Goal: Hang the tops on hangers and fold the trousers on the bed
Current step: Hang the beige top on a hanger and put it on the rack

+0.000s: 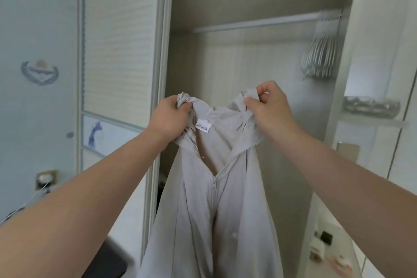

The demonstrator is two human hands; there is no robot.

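A: Jacket (216, 198), pale grey, zip-front, held up in the air in front of the open wardrobe (248, 7). Zip (214, 184) done up in the lower part, open at the neck. White label (202, 127) shows inside the collar.

B: Handling?

A: Looks thin and soft, drapes straight down, folds loosely. Light, I'd judge. No stiffness, so it will sag wherever it isn't supported. Maybe a bit slick, can't confirm.

B: Grips?

A: Left hand (170, 117) has a closed grip, bunching the collar and shoulder fabric on its side. Right hand (269, 106) pinches the other collar edge between thumb and fingertips (262, 89), narrow grip, also holding cloth. Both hold the same garment, neck opening spread between them.

B: Best place to hold it?

A: Shoulder seams or collar, as now. That keeps the neck open for a hanger. Grabbing lower would let the top flop shut.

B: Hangers?

A: Bunch of pale hangers (320, 56) on the rail (255, 23), pushed to the right end, above and to the right of the right hand, apart from it. No hanger in the jacket that I can see.

B: Anything else?

A: Glass dish (370, 106) on a side shelf (372, 121) to the right. Sliding door (119, 40) to the left. Bed and trousers not in view.

B: Next?

A: Likely one hand must let go to fetch a hanger; the soft cloth will slump then.
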